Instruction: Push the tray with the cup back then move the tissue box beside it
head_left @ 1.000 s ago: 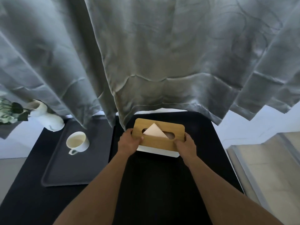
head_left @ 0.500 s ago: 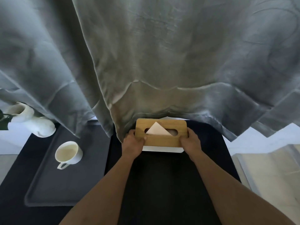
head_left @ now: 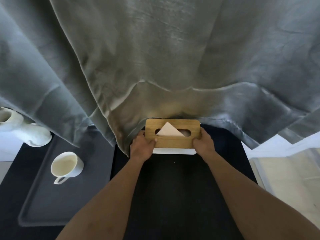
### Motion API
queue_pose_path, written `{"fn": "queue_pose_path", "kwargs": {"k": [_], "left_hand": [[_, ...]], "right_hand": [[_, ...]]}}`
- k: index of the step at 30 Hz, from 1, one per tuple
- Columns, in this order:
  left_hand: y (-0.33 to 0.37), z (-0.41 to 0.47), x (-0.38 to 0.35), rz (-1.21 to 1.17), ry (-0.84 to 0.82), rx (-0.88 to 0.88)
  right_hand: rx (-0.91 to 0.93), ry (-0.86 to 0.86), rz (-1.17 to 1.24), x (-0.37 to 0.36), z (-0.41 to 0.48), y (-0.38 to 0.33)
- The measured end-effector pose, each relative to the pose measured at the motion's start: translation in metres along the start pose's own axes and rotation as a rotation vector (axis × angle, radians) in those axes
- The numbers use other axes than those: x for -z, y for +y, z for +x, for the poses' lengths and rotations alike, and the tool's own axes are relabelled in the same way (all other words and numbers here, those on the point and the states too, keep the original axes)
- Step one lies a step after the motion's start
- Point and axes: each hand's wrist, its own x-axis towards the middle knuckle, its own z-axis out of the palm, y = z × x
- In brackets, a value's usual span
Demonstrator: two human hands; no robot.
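1. Here, both hands grip the tissue box (head_left: 173, 134), one at each short end, with bare forearms reaching in from the near edge.
2. The left hand (head_left: 142, 147) wraps the box's left end, thumb lying on the wooden lid and fingers curled around the side.
3. The right hand (head_left: 204, 143) closes on the right end in the same way, thumb on top of the lid.
4. The box has a tan wooden lid with an oval slot, a white body showing below its near edge, and a pale tissue (head_left: 169, 130) sticking up from the slot as a triangle.
5. It sits at the far side of the dark bench (head_left: 181, 187), its far edge touching the hem of the grey curtain (head_left: 155, 58).
6. To the left lies the dark grey tray (head_left: 72, 196), close to the box but with a gap between them.
7. A white cup (head_left: 66, 165) stands on the tray, handle pointing toward the near side.
8. A white vase (head_left: 26, 132) lies at the far left, by the tray's far corner.
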Motion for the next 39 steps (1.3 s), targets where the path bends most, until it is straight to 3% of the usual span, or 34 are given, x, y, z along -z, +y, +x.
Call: {"fn": "queue_pose_path", "kwargs": {"k": [11, 24, 29, 35, 39], "left_hand": [[0.002, 0.009, -0.004, 0.032, -0.019, 0.001], [0.000, 0.002, -0.005, -0.001, -0.072, -0.003], [-0.001, -0.020, 0.001, 0.123, -0.043, -0.105], [0.001, -0.047, 0.018, 0.103, 0.026, -0.265], [-0.002, -0.073, 0.026, 0.107, 0.058, -0.342]], "right_hand": [[0.001, 0.013, -0.001, -0.009, 0.010, -0.005], [-0.122, 0.105, 0.049, -0.020, -0.003, -0.007], [-0.133, 0.123, 0.104, -0.020, -0.024, -0.008], [-0.036, 0.228, 0.077, -0.013, -0.056, -0.011], [-0.023, 0.211, 0.078, -0.011, -0.084, -0.007]]}}
